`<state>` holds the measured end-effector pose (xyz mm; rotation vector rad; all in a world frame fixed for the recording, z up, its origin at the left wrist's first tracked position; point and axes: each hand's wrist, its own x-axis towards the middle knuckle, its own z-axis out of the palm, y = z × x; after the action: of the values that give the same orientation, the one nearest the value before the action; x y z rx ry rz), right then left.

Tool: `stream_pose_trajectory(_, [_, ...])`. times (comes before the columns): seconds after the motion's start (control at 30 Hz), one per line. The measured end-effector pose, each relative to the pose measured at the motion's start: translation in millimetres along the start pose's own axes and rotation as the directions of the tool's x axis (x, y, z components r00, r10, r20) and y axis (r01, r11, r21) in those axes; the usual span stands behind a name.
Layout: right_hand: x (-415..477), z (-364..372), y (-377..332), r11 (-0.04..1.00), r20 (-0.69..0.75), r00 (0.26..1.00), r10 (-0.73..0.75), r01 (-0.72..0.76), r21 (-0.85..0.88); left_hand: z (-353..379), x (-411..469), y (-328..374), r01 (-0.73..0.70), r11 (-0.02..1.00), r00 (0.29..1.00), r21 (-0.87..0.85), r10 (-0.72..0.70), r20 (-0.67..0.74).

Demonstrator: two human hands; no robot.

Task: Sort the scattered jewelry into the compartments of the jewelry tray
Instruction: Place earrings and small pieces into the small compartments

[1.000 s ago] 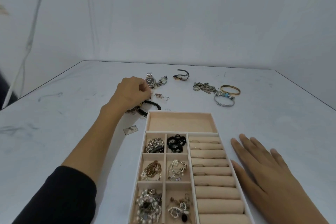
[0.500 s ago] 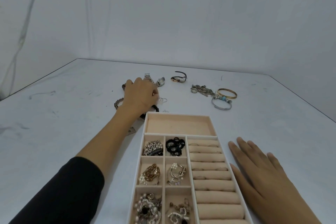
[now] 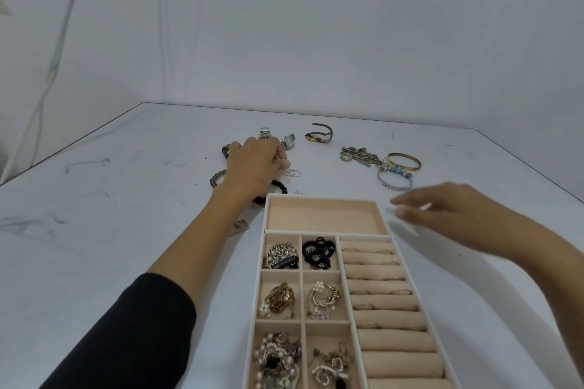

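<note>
Reaching past the far left corner of the jewelry tray [image 3: 320, 198], the left hand [image 3: 254, 167] curls its fingertips down at thin rings [image 3: 292, 172] on the surface [image 3: 126, 215]; whether it pinches one cannot be told. The right hand [image 3: 458, 211], blurred, hovers with fingers spread beside the tray's far right corner, bangles [image 3: 403, 163] just beyond it.

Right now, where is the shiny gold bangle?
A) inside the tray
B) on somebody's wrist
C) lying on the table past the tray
C: the gold bangle lies on the table, beyond the far right corner of the tray, right beside a silver bracelet.
</note>
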<state>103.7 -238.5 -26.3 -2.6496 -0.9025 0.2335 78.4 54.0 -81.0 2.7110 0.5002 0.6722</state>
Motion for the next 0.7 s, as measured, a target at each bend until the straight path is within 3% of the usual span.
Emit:
stream_pose_trajectory(0.17, [78,9,-6,0.997,-0.158,0.987,-0.007,-0.007,-0.083,-5,2,4,-0.007,0.997,0.999,-0.080,0.003,-0.047])
stream_pose_trajectory(0.27, [115,20,-6,0.991,-0.217,0.976,-0.009,-0.020,-0.132,-9,-1,8,-0.023,0.975,0.999,-0.221,0.014,-0.044])
stream_pose_trajectory(0.47, [154,42,-9,0.954,-0.229,0.973,-0.010,-0.059,-0.293,-26,-5,15,-0.051,0.822,0.994,-0.567,-0.010,-0.104])
stream_pose_trajectory(0.6, [157,52,-11,0.931,-0.303,0.951,-0.068,-0.049,-0.363,-35,-6,19,-0.072,0.772,0.994,-0.632,0.001,-0.113])
stream_pose_trajectory(0.7, [154,47,-10,0.947,-0.354,0.929,-0.111,-0.009,-0.321,-38,-5,20,-0.079,0.759,0.993,-0.647,0.000,-0.121])
